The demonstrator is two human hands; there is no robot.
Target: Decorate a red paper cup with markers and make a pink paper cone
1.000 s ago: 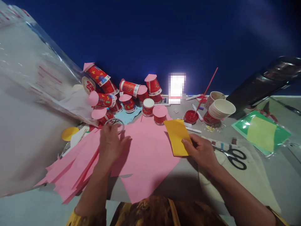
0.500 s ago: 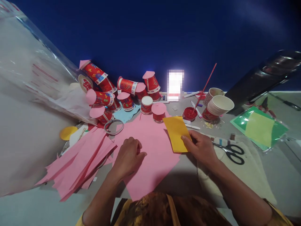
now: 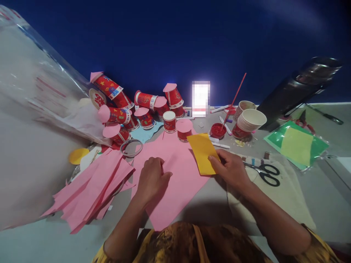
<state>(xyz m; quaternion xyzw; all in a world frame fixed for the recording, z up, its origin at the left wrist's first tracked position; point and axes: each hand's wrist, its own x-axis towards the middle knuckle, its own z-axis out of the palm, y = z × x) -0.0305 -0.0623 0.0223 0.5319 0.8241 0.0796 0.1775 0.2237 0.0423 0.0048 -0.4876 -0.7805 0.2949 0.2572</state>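
Between the thumb and fingers of my right hand (image 3: 231,168) is a rectangular piece of yellow paper (image 3: 204,153), tilted above the right part of a pink paper sheet (image 3: 175,193). My left hand (image 3: 153,179) is over the left part of that sheet, fingers loosely bent and thumb apart, with nothing visible in it. Behind the sheet stand a red paper cup with a pink paper top (image 3: 184,128) and a small red cup with a white top (image 3: 169,121). Black-handled scissors (image 3: 267,171) lie on a cream cloth (image 3: 285,197) beside my right hand.
Red cups with pink cones (image 3: 109,86) are piled at the back left. Cut pink strips (image 3: 93,193) and a ring-shaped roll (image 3: 131,147) lie at left. Further right are a red container (image 3: 218,130) with a stick, stacked paper cups (image 3: 251,120), a black bottle (image 3: 290,98) and a green packet (image 3: 296,144).
The view has shifted slightly, moving the right-hand objects a little leftward in the picture. My right hand still holds the yellow paper, and my left hand keeps nearly the same pose.
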